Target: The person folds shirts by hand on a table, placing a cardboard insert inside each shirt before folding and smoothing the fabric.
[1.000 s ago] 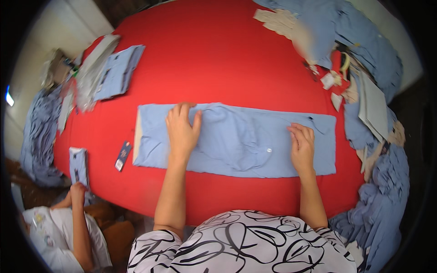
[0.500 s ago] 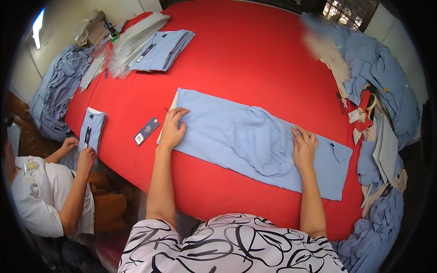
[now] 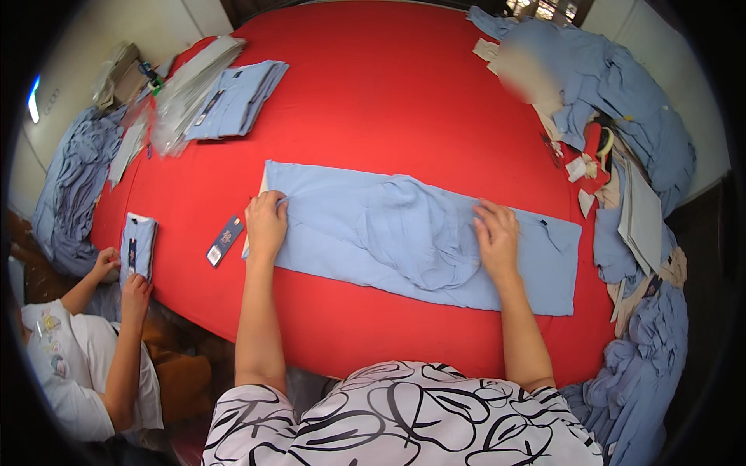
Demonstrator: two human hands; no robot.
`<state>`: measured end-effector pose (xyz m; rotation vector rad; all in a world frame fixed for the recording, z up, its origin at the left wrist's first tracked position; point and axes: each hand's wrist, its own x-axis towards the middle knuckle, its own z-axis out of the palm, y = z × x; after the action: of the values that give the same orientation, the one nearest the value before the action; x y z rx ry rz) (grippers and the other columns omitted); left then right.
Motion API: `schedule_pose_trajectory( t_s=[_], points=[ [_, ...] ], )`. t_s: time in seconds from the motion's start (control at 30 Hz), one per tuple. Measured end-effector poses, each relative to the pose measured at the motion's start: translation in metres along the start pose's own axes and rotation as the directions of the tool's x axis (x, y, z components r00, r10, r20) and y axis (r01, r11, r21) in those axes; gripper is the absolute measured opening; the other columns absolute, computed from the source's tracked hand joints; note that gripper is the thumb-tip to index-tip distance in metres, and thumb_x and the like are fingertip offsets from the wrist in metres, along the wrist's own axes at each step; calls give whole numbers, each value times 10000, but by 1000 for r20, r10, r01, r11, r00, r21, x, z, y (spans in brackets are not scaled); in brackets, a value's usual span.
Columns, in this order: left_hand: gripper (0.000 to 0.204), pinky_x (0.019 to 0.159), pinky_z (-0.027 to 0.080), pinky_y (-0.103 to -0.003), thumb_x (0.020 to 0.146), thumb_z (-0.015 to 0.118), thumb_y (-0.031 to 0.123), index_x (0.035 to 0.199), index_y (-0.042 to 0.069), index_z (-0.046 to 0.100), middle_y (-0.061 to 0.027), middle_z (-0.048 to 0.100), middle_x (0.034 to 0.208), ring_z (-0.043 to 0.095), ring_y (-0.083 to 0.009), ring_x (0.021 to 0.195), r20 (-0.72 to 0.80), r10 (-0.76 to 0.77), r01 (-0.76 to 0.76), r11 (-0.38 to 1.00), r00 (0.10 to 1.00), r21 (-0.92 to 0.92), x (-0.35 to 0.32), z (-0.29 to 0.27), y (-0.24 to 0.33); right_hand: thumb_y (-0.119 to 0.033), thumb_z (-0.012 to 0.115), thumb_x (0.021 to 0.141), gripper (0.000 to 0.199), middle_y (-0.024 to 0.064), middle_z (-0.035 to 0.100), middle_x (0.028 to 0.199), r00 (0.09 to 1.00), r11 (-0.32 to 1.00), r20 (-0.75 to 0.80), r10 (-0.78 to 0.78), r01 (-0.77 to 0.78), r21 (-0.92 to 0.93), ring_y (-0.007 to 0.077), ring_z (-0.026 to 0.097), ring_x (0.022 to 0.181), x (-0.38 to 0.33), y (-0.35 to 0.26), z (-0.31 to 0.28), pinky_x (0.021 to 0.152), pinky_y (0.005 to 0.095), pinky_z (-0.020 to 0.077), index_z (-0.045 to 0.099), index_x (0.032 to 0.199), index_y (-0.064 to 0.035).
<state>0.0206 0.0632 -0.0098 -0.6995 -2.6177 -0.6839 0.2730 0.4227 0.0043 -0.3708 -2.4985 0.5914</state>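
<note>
A light blue shirt [image 3: 342, 225] lies in a long folded strip across the table before me, its middle rumpled. A pale edge shows at its left end and a small dark label near its right end. My left hand [image 3: 266, 227] is at the left end, fingers bent and closed on the cloth edge; the fingertips are partly hidden. Resting on the cloth right of the rumpled part, my right hand [image 3: 497, 237] has its fingers apart and holds nothing. A dark blue hang tag [image 3: 224, 242] lies on the table just left of my left hand.
The red-covered table [image 3: 373, 93] bears folded blue shirts [image 3: 237, 99] and clear plastic bags [image 3: 190, 93] at the far left. At the lower left, a co-worker's hands [image 3: 136, 291] hold a small folded shirt [image 3: 137, 245]. Piled blue garments [image 3: 622, 109] and grey boards [image 3: 641, 213] line the right edge.
The view has shifted, so the table's things sit further left. My left hand's fingers have drawn together at the shirt's left edge, and its right end looks slightly turned.
</note>
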Motion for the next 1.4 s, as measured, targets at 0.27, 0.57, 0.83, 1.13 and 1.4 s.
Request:
schedule_pose_trajectory(
  t_s=[0.27,0.57,0.83,1.13,1.4],
  points=[
    [146,776,476,-436,929,620,144,991,14,640,-160,647,985,612,-363,890,-122,-69,56,993,990,-104,-4,18,-12,-474,594,923,608,137,401,1518,916,920,309,-256,329,-214,381,330,1415,-22,-61,30,1130,621,236,478,1447,-187],
    [163,770,490,-410,905,664,157,954,5,634,-145,645,970,635,-328,879,-121,-106,77,972,987,-224,-1,23,-19,-293,590,944,430,114,447,1475,998,993,46,-30,25,115,348,365,1379,-33,-28,2,1148,548,232,565,1345,-141],
    [158,760,490,-423,919,649,157,963,6,639,-135,651,975,642,-332,876,-126,-110,87,981,986,-171,0,23,-13,-75,564,928,380,66,548,1397,960,814,-158,231,-279,-509,294,472,1260,-81,113,-74,1045,435,350,605,1305,-95],
    [165,770,492,-430,917,652,165,962,7,643,-139,653,980,642,-342,890,-133,-108,84,981,985,-175,-3,21,-13,-279,686,878,481,156,538,1339,767,696,-296,570,-642,-322,366,483,1235,-84,123,-117,1026,484,391,592,1281,-33],
    [157,781,490,-423,907,661,164,962,17,648,-140,649,992,637,-341,893,-134,-117,92,980,984,-177,-2,23,-13,-283,805,765,493,182,640,1047,619,572,-191,762,-781,-250,361,613,973,-118,114,-134,868,444,490,602,1099,18]
  ],
)
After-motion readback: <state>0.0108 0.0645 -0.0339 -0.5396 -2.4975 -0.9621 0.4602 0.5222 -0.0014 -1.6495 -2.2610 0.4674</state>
